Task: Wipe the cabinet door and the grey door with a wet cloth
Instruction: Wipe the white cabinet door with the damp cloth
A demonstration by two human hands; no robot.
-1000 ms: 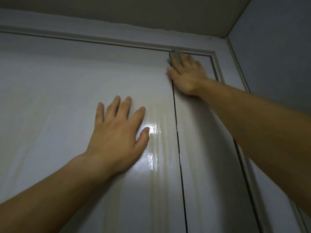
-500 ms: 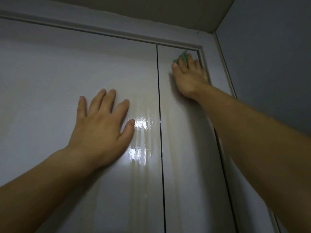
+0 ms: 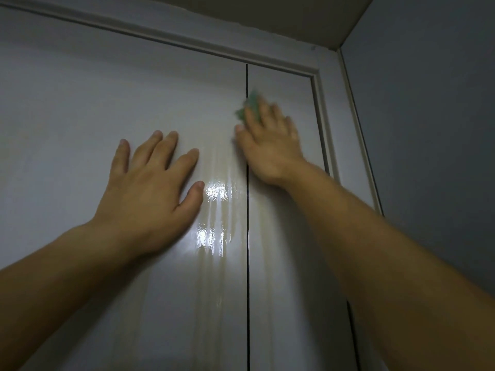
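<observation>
Left hand [image 3: 150, 180] spread flat on door [image 3: 80, 103]; right hand [image 3: 269, 145] flat, pressing cloth [image 3: 252, 104] at 1 o'clock; wet gloss, palm may slip.

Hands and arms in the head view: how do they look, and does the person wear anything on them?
The left hand and the right hand are bare: no gloves, and no ring or watch that I can see. The left forearm and the right forearm are bare too, with no sleeve in view. The right hand is blurred, so small details on it cannot be told.
</observation>
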